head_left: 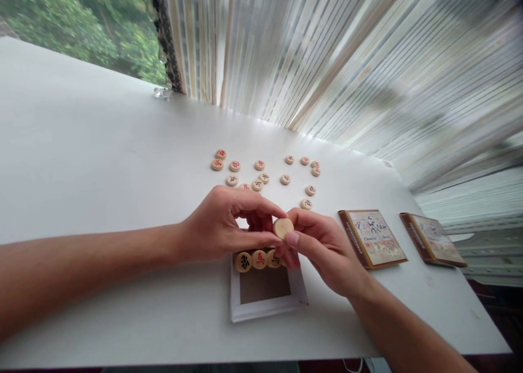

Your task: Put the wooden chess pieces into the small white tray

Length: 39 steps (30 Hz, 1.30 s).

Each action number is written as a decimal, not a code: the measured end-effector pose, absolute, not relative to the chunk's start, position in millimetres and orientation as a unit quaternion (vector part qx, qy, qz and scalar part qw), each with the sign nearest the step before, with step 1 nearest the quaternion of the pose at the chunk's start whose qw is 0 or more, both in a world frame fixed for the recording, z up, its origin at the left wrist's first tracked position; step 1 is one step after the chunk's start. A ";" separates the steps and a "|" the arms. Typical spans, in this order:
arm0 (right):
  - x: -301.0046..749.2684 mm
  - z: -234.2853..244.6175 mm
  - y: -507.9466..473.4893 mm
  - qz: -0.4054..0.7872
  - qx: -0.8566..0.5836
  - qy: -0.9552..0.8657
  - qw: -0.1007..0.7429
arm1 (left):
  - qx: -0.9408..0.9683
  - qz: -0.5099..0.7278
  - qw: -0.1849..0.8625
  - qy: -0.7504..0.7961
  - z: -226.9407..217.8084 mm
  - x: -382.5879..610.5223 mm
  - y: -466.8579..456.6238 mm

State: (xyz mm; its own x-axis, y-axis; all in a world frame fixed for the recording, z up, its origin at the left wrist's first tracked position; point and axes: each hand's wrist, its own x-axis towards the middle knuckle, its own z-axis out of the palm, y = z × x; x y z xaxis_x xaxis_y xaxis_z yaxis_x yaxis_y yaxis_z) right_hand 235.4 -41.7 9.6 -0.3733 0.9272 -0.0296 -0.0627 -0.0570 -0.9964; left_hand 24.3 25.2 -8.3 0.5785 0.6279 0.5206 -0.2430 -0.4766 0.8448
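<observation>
Between the fingertips of both hands is a round wooden Chinese chess piece, its blank side facing me. My left hand pinches it from the left with thumb and index finger. From the right, my right hand grips the same piece, thumb at its lower edge. Below them lies an open white cardboard box tray with a grey-brown bottom. A row of chess pieces lies in it, among them a black-marked piece and a red-marked piece. My hands hide the tray's far part.
Several loose red- and black-marked chess pieces are scattered beyond my hands on the white table. Two printed Chinese chess boxes, a nearer one and a farther one, lie at the right. Striped curtains hang along the far edge.
</observation>
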 end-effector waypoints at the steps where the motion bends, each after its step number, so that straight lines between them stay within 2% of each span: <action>1: 234.5 10.4 -41.6 0.607 -0.393 -0.562 0.401 | 0.746 0.439 0.483 0.130 -8.0 24.1 25.4; 9: 226.9 15.6 -41.3 0.568 -0.440 -0.571 0.398 | 0.806 0.435 0.380 0.129 -6.7 21.7 23.8; 39: 237.0 11.5 -42.7 0.559 -0.396 -0.613 0.395 | 0.792 0.438 0.407 0.123 -4.9 21.0 26.2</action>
